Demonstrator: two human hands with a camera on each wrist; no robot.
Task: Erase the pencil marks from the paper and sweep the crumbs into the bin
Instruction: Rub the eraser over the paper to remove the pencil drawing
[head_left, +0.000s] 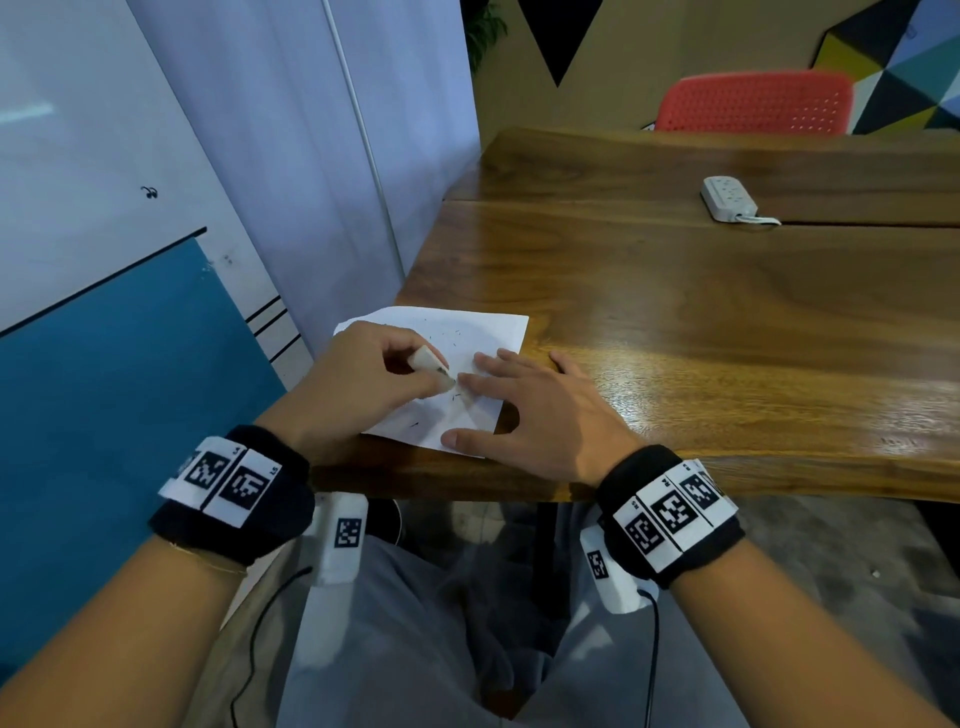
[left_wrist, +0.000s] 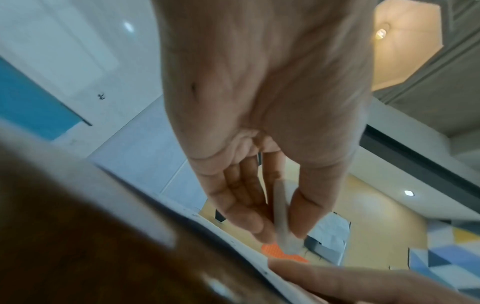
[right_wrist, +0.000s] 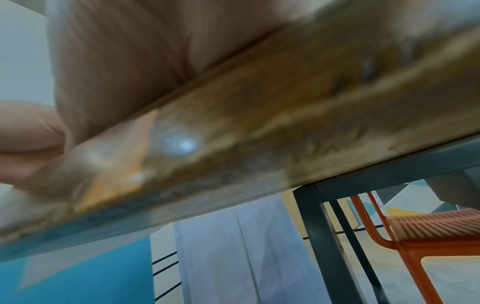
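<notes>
Your left hand pinches 1 white wedge-shaped eraser, tip on 1 creased white paper w/ dark crumbs. Your right hand lies flat, fingers straight, on the paper's right part, touching glossy wood table.

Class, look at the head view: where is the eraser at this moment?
The eraser is pinched in the left hand, its tip on the paper at the table's near left corner, right beside the right hand's fingertips.

Your left hand: fingers curled, pinching, wrist raised.
Your right hand: fingers straight, spread, pressed palm-down.
</notes>
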